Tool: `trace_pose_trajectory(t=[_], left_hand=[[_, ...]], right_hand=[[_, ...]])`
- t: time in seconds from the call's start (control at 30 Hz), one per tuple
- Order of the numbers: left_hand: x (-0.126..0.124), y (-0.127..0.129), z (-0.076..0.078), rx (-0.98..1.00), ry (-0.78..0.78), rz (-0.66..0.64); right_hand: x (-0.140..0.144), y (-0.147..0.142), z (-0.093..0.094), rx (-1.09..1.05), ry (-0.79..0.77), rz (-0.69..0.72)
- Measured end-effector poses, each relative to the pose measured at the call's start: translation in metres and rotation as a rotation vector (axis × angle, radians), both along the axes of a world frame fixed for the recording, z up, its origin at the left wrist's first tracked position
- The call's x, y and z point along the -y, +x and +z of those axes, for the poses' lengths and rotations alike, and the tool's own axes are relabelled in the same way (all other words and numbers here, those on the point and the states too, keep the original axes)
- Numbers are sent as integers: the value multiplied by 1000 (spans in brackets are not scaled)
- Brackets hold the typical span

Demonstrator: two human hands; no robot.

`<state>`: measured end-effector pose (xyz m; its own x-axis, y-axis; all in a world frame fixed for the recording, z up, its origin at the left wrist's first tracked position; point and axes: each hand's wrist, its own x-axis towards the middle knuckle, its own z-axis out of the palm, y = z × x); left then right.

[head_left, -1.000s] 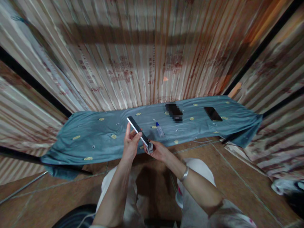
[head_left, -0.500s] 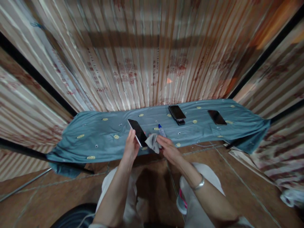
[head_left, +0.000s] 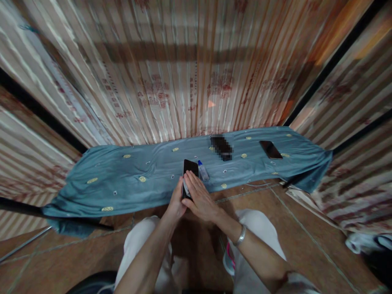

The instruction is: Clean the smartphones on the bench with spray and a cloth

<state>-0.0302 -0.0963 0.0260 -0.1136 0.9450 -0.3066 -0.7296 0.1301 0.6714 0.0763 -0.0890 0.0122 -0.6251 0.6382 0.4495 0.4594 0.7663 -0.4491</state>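
Note:
A smartphone with a dark screen point(head_left: 190, 165) is tilted upright over the near edge of the cloth-covered table. My left hand point(head_left: 177, 200) is closed around its left side and lower end. Across the screen lies my right hand point(head_left: 199, 196), its fingers stretched and pressed down over a grey cloth point(head_left: 186, 191). Only a small strip of that cloth shows; my palm hides the rest. Just right of the phone, a small clear bottle with a blue cap point(head_left: 203, 171) lies on the table.
The long, narrow table has a blue-green patterned cover point(head_left: 162, 163). Dark stacked devices point(head_left: 221, 147), blurred by pixels, lie at the back, and another phone point(head_left: 271, 150) lies to the right. Striped curtains point(head_left: 171, 81) hang close behind, between black poles point(head_left: 330, 65).
My left hand has turned the phone more upright and brought it right. My right hand has moved from beside the phone onto its screen, pressing the cloth flat. The view has shifted slightly right.

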Motion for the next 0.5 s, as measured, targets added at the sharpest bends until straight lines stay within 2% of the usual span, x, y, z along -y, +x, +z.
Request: trace_pose_trajectory(t=[0.13,0.23,0.4,0.5], left_hand=[[10,15,-6,-8,-89,-78],[12,17,-9,-32,-111,-101],[1,4,-13,-45,-174,-5],[-3,1,-13,-25,-231,-29]], right_hand=[[-26,14,-14,-51,-27,-81],[-31,18,-21,-69,-49,-102],[-7,11,-20,-30,-30,76],[3,10,-19,-8,-30,141]])
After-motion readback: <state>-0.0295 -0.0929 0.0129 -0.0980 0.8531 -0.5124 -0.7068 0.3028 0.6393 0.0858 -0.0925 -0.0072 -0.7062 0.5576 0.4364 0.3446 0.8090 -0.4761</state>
